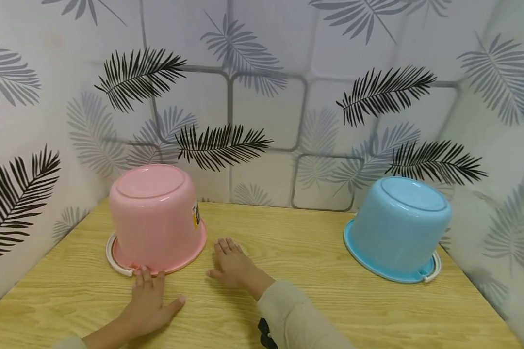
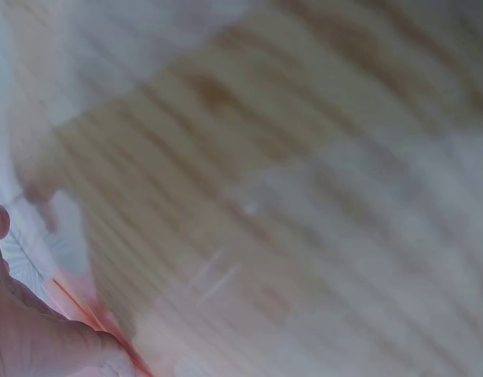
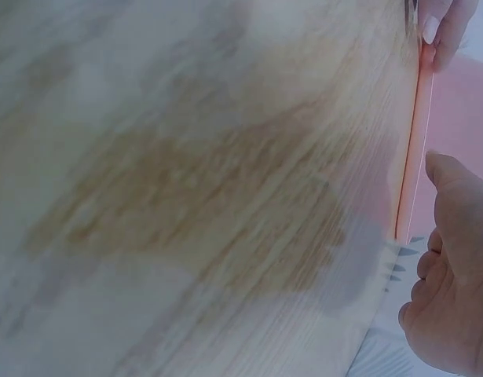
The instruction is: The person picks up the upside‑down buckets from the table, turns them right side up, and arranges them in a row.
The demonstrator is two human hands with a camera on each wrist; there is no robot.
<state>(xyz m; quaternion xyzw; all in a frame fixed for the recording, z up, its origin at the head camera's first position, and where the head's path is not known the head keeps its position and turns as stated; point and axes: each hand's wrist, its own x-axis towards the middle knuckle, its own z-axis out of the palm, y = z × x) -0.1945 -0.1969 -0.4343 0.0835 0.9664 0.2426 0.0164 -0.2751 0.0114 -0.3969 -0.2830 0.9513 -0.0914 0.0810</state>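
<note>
Leaf-print walls (image 1: 270, 111) edge a wood-grain table (image 1: 305, 252) — left hand (image 1: 148, 305) and right hand (image 1: 233, 264), fingers extended, by a pink bucket (image 1: 155, 220).

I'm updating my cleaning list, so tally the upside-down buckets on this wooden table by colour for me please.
Pink bucket: 1
Light blue bucket: 1
Total: 2 buckets
</note>
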